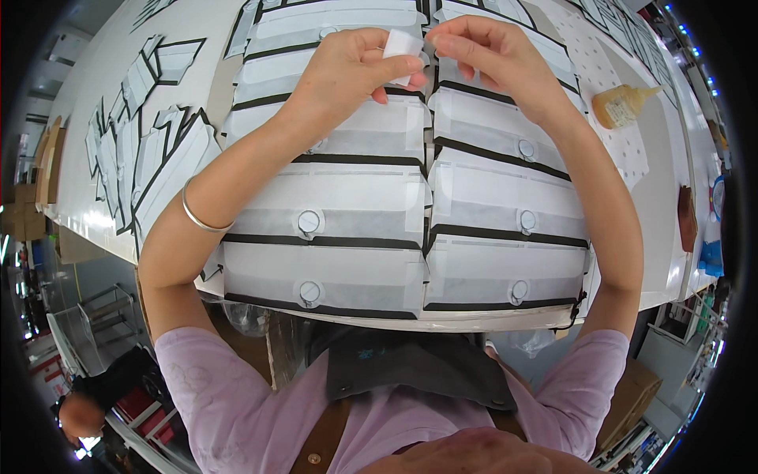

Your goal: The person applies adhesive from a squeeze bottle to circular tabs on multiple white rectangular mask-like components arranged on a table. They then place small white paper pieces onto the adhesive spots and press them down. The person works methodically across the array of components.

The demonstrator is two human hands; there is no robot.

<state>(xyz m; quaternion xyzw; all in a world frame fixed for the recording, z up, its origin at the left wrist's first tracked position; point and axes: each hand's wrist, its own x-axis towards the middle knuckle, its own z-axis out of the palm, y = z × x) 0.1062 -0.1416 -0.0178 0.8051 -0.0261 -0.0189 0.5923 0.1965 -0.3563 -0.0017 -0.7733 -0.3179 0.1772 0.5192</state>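
My left hand (347, 71) is closed around a small white rectangular piece (403, 47), gripped between thumb and fingers above the far part of the table. Just to its right, my right hand (505, 59) has thumb and forefinger pinched together near the piece's edge. Whatever the right fingertips hold, if anything, is too small to make out. Under both arms, flat white pieces with black edging (355, 189) lie overlapped in two columns. Several carry a round white disc (309, 222) near the lower black edge, and the discs nearest me show plainly.
A squeeze bottle of yellow liquid (618, 108) with a pointed nozzle stands at the right, by a dotted white sheet (588, 59). More black-edged white pieces (130, 146) are heaped at the left. A person (83, 415) shows at the lower left, beyond the table.
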